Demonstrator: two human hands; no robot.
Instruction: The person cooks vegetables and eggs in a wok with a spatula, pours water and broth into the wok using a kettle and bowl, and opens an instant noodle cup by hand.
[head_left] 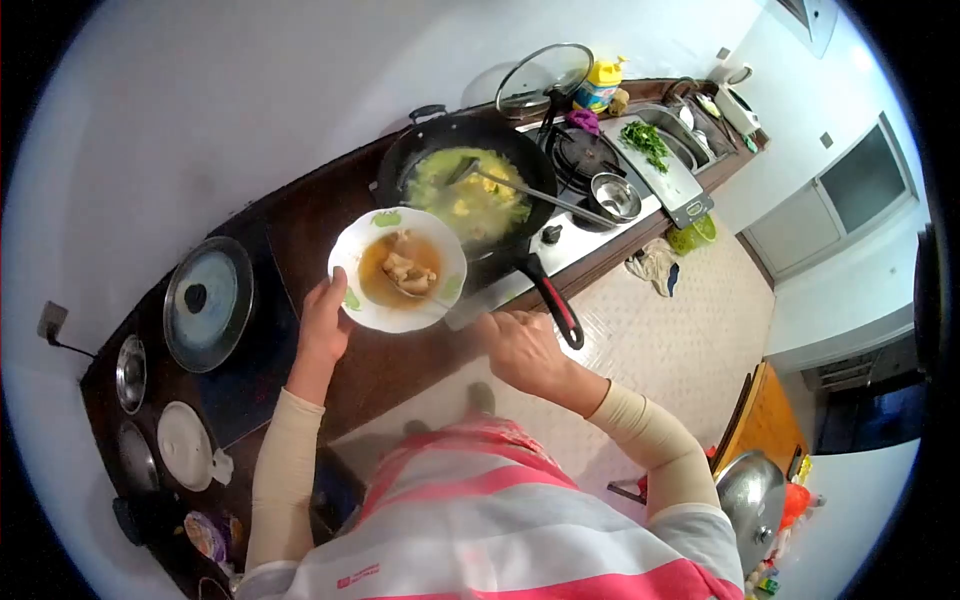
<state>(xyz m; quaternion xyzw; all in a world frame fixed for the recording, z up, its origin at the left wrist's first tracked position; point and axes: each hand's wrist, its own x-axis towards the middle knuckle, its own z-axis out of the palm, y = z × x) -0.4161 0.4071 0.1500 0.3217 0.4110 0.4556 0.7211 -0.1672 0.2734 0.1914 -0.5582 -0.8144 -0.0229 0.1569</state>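
Note:
My left hand (325, 318) grips the left rim of a white bowl (345, 250) with green leaf patterns. In it are brown broth and pieces of meat (410, 270). A spoon (430, 299) dips into the broth, its handle leading toward my right hand (525, 350), whose fingers are closed around its end. Just beyond the bowl, a black wok (535, 165) on the stove holds yellowish-green soup (480, 215) with bits of egg and greens. A long-handled spatula (540, 193) rests in the wok, its handle reaching out over the right rim.
The wok's handle (555, 300) juts toward me, close to my right hand. A steel bowl (615, 197) sits by the other burner (585, 155). Chopped greens (645, 143) lie beside the sink (675, 135). A lidded pan (208, 305) stands at left, with a glass lid (545, 80) behind the stove.

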